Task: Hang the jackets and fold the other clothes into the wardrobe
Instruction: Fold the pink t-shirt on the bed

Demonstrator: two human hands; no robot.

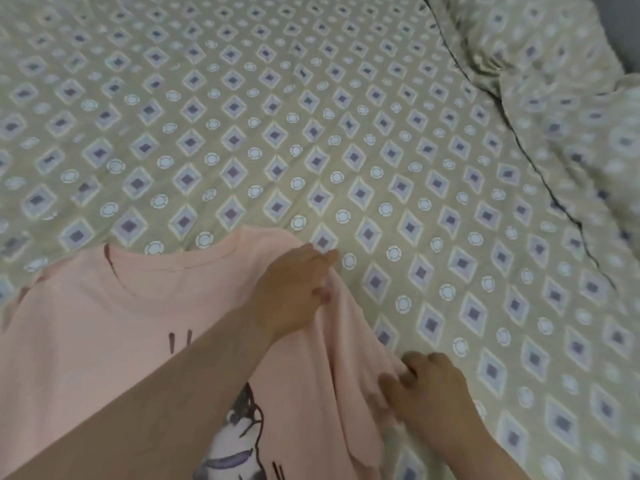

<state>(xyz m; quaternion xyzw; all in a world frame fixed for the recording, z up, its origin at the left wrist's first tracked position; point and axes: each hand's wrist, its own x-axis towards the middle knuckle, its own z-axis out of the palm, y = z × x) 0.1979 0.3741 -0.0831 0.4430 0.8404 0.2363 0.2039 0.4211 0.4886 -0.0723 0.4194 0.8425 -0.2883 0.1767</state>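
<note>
- The bed sheet (311, 116), beige with a pattern of diamonds and circles, fills nearly the whole view and lies mostly flat.
- A quilt (554, 98) in the same pattern is bunched up along the far right side of the bed.
- The pink T-shirt (104, 341) lies front up on the sheet at the near left, its neckline towards the far side. Its right sleeve is rumpled into folds between my hands.
- A cartoon print (239, 434) in white and purple with dark lines shows on the shirt's chest, partly hidden by my left forearm.
- My left hand (294, 285) reaches across the shirt and pinches the fabric at its right shoulder, between thumb and curled fingers.
- My right hand (429, 386), nearer and to the right, has its fingers curled into the edge of the sleeve, gripping the cloth.
</note>
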